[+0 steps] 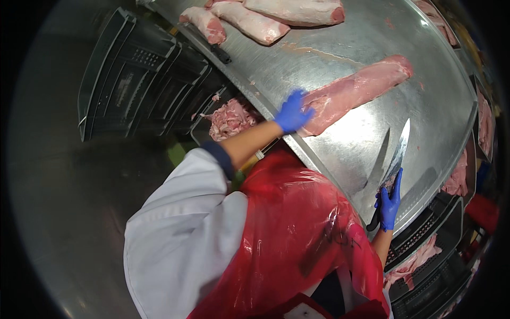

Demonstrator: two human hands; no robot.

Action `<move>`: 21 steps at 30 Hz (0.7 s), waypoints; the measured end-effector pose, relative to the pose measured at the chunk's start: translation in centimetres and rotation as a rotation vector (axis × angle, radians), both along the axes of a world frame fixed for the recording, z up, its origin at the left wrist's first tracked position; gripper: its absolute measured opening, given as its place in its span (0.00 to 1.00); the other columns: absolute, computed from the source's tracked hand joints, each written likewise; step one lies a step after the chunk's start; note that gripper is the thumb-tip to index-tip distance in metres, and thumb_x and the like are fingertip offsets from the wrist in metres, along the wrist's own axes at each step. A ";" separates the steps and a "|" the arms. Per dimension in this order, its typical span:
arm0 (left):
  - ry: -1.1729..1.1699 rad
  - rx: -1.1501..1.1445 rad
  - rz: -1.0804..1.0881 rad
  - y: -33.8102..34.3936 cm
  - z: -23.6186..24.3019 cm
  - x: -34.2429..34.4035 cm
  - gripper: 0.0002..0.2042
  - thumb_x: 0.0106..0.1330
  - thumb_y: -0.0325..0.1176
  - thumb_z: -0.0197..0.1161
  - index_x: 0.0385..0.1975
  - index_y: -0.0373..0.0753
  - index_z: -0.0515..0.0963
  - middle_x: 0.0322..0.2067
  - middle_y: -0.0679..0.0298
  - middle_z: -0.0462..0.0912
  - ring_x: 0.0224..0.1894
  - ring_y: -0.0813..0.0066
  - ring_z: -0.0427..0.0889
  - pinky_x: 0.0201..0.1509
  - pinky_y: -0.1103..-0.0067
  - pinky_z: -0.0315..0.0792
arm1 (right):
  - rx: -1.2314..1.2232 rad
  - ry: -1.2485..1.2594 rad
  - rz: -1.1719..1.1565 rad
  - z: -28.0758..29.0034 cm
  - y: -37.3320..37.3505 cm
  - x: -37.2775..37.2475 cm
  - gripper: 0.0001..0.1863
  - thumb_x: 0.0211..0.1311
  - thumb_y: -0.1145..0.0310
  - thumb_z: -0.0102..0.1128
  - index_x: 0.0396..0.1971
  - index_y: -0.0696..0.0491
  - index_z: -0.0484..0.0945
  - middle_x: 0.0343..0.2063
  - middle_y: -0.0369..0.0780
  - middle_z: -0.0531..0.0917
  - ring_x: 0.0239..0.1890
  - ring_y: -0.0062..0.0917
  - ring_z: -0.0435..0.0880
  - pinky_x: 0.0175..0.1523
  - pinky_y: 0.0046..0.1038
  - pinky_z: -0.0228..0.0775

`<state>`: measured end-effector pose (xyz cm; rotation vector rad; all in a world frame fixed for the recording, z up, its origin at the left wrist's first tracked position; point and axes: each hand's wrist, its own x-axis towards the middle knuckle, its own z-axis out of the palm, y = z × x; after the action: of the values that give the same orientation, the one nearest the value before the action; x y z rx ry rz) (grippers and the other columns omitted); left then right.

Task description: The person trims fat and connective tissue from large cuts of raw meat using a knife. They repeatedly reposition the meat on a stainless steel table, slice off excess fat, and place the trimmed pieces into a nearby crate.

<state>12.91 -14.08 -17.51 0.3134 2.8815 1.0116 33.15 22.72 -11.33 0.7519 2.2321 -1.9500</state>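
A long pale-pink pork loin [356, 93] lies slantwise across the steel table [319, 58]. At its near left end is my left hand [292, 112] in a blue glove, its fingers apart and touching the meat's edge, slightly smeared by motion. My right hand [389, 206], also gloved in blue, is closed round a knife [399, 150] near the table's right front edge. The blade points up and away, apart from the loin; part of the black handle shows below the fingers. A dark reflection or shadow of the blade falls on the steel.
Several fat-covered loins [249, 21] lie at the far left of the table, near a black handle [220, 54] by the rim. Dark crates [143, 74] stand left, beside a container of trimmings [231, 121]. More crates with meat [417, 260] line the right.
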 end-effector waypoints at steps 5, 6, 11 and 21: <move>-0.470 0.197 -0.787 12.3 -1.8 3.6 0.34 0.66 0.46 0.63 0.65 0.31 0.61 0.63 0.39 0.64 0.64 0.43 0.69 0.68 0.59 0.65 | -0.034 -0.034 -0.186 -0.2 0.9 4.3 0.45 0.65 0.83 0.50 0.78 0.38 0.46 0.32 0.34 0.77 0.23 0.15 0.73 0.21 0.17 0.67; -0.631 0.113 -0.977 15.0 1.9 2.8 0.34 0.66 0.45 0.64 0.66 0.32 0.61 0.65 0.39 0.64 0.67 0.43 0.67 0.71 0.61 0.63 | -0.029 -0.047 -0.226 0.2 0.6 4.6 0.45 0.65 0.83 0.50 0.78 0.38 0.45 0.33 0.34 0.76 0.23 0.15 0.73 0.22 0.17 0.67; 0.233 0.126 -0.748 22.5 0.3 -13.6 0.38 0.55 0.48 0.70 0.65 0.39 0.67 0.63 0.43 0.69 0.67 0.45 0.67 0.68 0.62 0.65 | 0.063 -0.044 -0.380 1.7 -0.2 5.7 0.46 0.65 0.84 0.49 0.78 0.37 0.44 0.31 0.33 0.76 0.22 0.14 0.72 0.22 0.17 0.66; -0.039 -0.130 -0.714 20.7 -2.1 -12.3 0.45 0.57 0.62 0.66 0.67 0.35 0.62 0.64 0.47 0.69 0.66 0.46 0.68 0.69 0.55 0.60 | 0.136 -0.002 -0.269 -0.1 0.0 -3.4 0.45 0.65 0.79 0.53 0.78 0.36 0.47 0.39 0.38 0.82 0.24 0.15 0.73 0.26 0.19 0.72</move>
<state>0.59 6.63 -19.65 1.1754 2.4436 0.6740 29.76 22.76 -11.42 1.1243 2.3885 -1.9143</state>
